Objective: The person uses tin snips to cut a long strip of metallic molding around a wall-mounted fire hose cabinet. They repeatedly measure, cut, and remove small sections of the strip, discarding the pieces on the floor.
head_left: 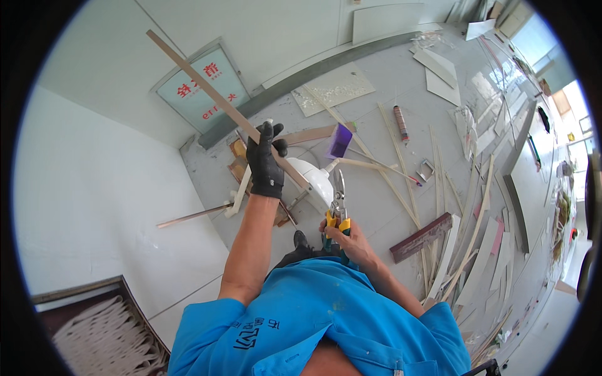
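Black glove on our left hand (266,164), which is closed around a long thin metal strip (207,86); the strip runs slanted from the upper left, across the white wall, down through the fist to an end near the snips. Our bare right hand (348,240) is wrapped tight around the yellow and green handles of a pair of tin snips (338,210), whose blades point up and sit close together just beside the lower end of the strip; we cannot tell whether they touch it. Just behind the strip's lower end a white hard hat (316,177) lies on the grey floor (376,119), with a purple box (339,141) near it. To our right the floor is strewn with offcut strips (401,169), a sealant tube (401,123) and a dark red bar (421,237). A framed sign (202,88) leans on the wall behind the strip.
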A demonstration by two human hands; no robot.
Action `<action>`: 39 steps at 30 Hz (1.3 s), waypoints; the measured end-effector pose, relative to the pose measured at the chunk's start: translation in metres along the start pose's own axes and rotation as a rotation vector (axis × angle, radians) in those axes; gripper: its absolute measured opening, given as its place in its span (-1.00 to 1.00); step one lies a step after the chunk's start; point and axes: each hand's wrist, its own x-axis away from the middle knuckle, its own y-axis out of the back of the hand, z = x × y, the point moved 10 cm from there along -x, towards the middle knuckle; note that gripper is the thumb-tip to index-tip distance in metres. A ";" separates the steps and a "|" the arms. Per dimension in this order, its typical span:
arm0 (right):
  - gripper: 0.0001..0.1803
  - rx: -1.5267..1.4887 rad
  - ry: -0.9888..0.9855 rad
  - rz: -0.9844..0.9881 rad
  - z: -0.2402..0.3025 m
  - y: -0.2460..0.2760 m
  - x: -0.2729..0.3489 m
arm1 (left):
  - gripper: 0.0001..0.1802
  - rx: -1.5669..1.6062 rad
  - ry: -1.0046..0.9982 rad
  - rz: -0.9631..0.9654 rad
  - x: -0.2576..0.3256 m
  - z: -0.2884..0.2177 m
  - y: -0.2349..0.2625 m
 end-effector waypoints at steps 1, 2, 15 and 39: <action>-0.60 0.013 -0.006 -0.018 0.000 -0.003 0.001 | -0.43 -0.004 0.017 0.038 -0.003 -0.001 -0.002; -0.60 0.026 -0.013 -0.035 0.000 -0.006 0.001 | -0.41 -0.008 0.033 0.076 -0.004 -0.001 -0.005; -0.69 0.044 0.018 -0.193 -0.018 -0.033 0.017 | -0.66 0.291 0.058 0.251 -0.016 0.019 -0.008; -0.31 -0.683 0.235 -0.392 0.018 0.039 0.009 | -0.65 0.337 0.192 0.513 0.045 0.052 -0.058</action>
